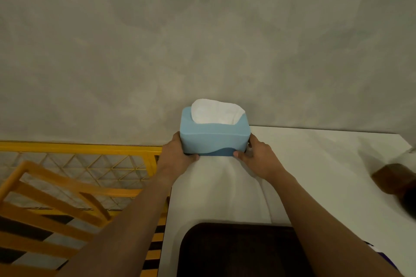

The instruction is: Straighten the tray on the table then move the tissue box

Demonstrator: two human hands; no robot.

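Note:
A light blue tissue box (215, 137) with a darker blue base and a white tissue sticking out of its top is at the far left corner of the white table (315, 164). My left hand (176, 155) grips its left end and my right hand (255, 155) grips its right end. Whether the box rests on the table or is held just above it cannot be told. A dark brown tray (236, 252) with rounded corners lies on the table near me, between my forearms; its near part is cut off by the frame's bottom edge.
A grey wall stands right behind the table. A yellow wire-mesh rack (78, 164) and an orange wooden chair back (56, 204) are to the left of the table. A blurred brown object (396, 182) sits at the table's right edge.

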